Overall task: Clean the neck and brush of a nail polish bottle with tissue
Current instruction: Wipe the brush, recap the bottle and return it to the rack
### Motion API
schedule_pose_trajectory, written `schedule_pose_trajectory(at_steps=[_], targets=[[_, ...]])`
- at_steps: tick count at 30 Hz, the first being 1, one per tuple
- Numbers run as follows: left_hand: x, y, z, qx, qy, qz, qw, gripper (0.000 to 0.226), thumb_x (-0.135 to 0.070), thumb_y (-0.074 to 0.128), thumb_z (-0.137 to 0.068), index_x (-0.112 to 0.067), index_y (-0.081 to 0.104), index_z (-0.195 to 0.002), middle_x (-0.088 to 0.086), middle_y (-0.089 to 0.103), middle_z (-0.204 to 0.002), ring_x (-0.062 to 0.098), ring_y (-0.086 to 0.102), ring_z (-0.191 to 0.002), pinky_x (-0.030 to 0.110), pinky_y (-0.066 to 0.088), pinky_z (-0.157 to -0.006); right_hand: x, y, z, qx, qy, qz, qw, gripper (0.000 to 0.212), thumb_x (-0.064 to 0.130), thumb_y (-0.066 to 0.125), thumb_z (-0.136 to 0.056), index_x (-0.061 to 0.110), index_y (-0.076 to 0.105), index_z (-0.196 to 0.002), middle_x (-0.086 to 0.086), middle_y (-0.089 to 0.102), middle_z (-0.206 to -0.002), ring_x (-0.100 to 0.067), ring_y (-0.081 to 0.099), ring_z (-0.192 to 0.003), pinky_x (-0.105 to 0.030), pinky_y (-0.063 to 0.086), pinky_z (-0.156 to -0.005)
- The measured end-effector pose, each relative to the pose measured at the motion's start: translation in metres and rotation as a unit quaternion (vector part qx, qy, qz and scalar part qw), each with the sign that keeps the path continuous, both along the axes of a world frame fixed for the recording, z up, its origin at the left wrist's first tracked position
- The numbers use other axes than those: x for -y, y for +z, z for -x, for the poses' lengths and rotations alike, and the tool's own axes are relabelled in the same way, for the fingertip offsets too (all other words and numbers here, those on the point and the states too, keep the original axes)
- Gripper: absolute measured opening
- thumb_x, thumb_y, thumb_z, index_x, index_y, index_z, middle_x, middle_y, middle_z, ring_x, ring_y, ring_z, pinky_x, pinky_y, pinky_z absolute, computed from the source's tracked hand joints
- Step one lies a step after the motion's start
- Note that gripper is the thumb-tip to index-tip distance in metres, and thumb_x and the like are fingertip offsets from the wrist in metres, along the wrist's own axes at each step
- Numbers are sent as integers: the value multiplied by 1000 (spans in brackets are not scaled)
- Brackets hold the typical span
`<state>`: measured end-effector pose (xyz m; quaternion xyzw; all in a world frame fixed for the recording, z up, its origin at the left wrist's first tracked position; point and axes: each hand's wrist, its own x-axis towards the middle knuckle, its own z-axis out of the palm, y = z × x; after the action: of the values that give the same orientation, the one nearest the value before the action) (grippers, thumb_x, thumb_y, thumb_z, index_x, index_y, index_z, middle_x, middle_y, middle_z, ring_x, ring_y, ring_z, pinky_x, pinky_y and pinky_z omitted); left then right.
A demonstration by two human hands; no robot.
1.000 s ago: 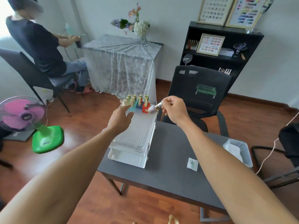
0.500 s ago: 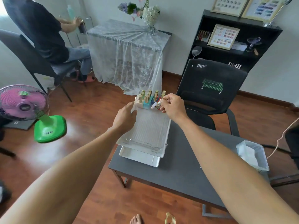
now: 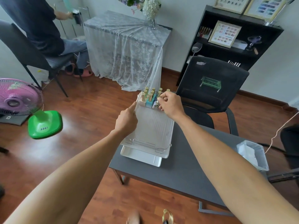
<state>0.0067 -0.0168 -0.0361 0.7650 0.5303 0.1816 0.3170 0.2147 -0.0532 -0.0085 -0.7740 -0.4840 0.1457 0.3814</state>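
My right hand [image 3: 169, 105] is closed around a small nail polish bottle [image 3: 156, 103] with a pale body. It holds the bottle low at the far end of a clear ridged tray [image 3: 153, 131]. Right beside it several gold-capped nail polish bottles [image 3: 150, 95] stand in rows. My left hand [image 3: 127, 118] grips the tray's left rim, its index finger stretched along the edge. The clear tray lies on top of a white tray [image 3: 142, 156] on the dark grey table [image 3: 178, 172]. The bottle's neck and brush are hidden by my fingers.
A clear box of white tissues [image 3: 252, 154] sits at the table's right edge. A black office chair [image 3: 210, 88] stands behind the table. A pink and green fan [image 3: 21, 102] is on the floor at left, where a seated person [image 3: 37, 26] works near a lace-covered table [image 3: 126, 46].
My right hand has brought the bottle down from above the tray to the row of bottles. My left hand has slid back along the tray's rim. The view has tilted downward.
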Motion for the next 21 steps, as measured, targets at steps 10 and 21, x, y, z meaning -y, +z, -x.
schedule_pose_trajectory(at_steps=[10,21], targets=[[0,-4,-2,13,6,-13,1000,60,-13,33,-106,-37,38,-160,16,72,-128,32,59,-92,41,47,-80,-10,13,9,140,36,34,989,20,23,61,-106,5,68,-101,-15,76,-96,-28,75,-88,-48,64,-71],[1,-1,1,14,-9,-19,1000,61,-14,32,-104,-37,38,-160,15,72,-125,36,63,-97,46,52,-83,0,23,12,167,0,-4,986,28,31,62,-104,5,66,-110,-12,78,-93,-28,77,-85,-47,64,-67]])
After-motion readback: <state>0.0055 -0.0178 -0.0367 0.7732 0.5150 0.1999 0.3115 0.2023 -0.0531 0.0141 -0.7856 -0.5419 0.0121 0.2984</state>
